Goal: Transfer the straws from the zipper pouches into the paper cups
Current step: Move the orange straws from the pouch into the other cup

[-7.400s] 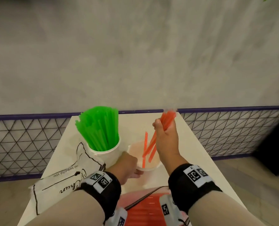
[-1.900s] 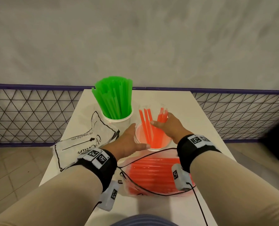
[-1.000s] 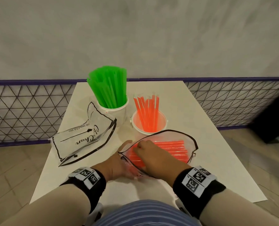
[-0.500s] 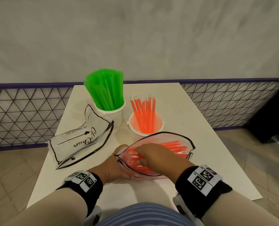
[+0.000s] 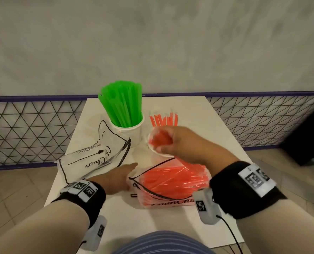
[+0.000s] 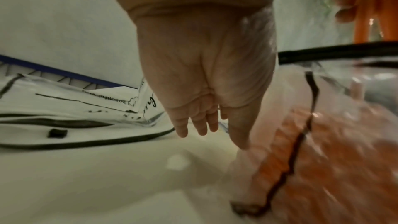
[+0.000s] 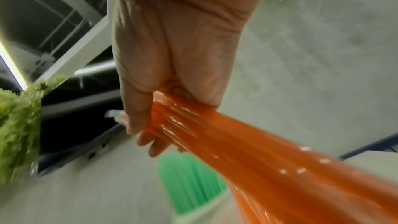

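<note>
My right hand [image 5: 168,143] grips a bundle of orange straws [image 5: 159,139], raised above the pouch and in front of the right paper cup [image 5: 161,154]. That cup holds several upright orange straws [image 5: 163,119]. In the right wrist view my fingers curl round the orange bundle [image 7: 237,134]. The clear zipper pouch [image 5: 170,186] lies near me, still full of orange straws. My left hand [image 5: 126,171] lies flat with straight fingers at the pouch's left edge and holds nothing; the same hand [image 6: 206,125] shows beside the pouch [image 6: 323,159]. The left cup [image 5: 132,132] is packed with green straws [image 5: 121,103].
An empty clear pouch [image 5: 93,156] with black trim and lettering lies at the left of the white table [image 5: 216,136]. Behind the table runs a purple-framed wire mesh fence [image 5: 33,129] and a grey wall. Tiled floor lies on both sides.
My right hand has come up out of the pouch with a bundle of orange straws and moved toward the orange cup. My left hand has let go of the pouch mouth and flattened.
</note>
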Demonstrator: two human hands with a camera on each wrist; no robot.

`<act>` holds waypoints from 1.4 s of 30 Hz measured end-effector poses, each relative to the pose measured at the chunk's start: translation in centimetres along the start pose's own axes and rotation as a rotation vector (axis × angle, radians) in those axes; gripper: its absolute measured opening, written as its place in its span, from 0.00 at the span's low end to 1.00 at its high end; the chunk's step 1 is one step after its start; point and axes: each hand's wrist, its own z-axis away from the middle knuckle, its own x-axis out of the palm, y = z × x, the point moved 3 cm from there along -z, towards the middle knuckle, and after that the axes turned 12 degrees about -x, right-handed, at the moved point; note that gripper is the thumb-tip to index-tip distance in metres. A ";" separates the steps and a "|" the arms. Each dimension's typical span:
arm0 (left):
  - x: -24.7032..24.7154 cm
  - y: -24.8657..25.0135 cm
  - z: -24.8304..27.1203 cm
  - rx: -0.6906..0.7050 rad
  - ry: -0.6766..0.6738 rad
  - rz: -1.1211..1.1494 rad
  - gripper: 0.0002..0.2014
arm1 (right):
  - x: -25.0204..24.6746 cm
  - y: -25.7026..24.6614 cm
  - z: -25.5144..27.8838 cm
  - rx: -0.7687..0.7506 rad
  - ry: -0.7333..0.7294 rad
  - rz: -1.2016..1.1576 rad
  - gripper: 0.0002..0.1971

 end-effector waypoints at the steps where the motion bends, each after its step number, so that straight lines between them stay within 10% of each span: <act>1: -0.9 0.2 -0.1 -0.009 0.037 0.018 0.42 | -1.2 -0.8 -0.2 -0.027 0.094 -0.079 0.19; 5: -3.6 2.3 -0.9 0.001 0.111 0.206 0.33 | -5.3 -2.6 -1.4 -0.138 0.476 -0.381 0.14; 11: -5.3 7.7 -2.3 0.015 0.246 0.344 0.45 | -4.8 0.0 -4.6 -0.102 0.769 -0.573 0.11; 18: -4.5 10.0 -4.1 0.014 0.167 0.467 0.53 | 0.6 6.6 -6.8 0.159 0.676 -0.518 0.08; 25: -3.8 9.1 -5.0 0.000 0.145 0.473 0.61 | 1.7 10.2 -7.6 0.351 0.238 0.273 0.21; 36: -3.8 9.0 -4.7 0.056 0.154 0.513 0.49 | 2.0 10.9 -7.9 0.333 0.418 0.146 0.30; 42: -3.4 8.0 -6.1 0.031 0.144 0.464 0.60 | 1.3 9.6 -6.5 0.267 0.486 0.091 0.24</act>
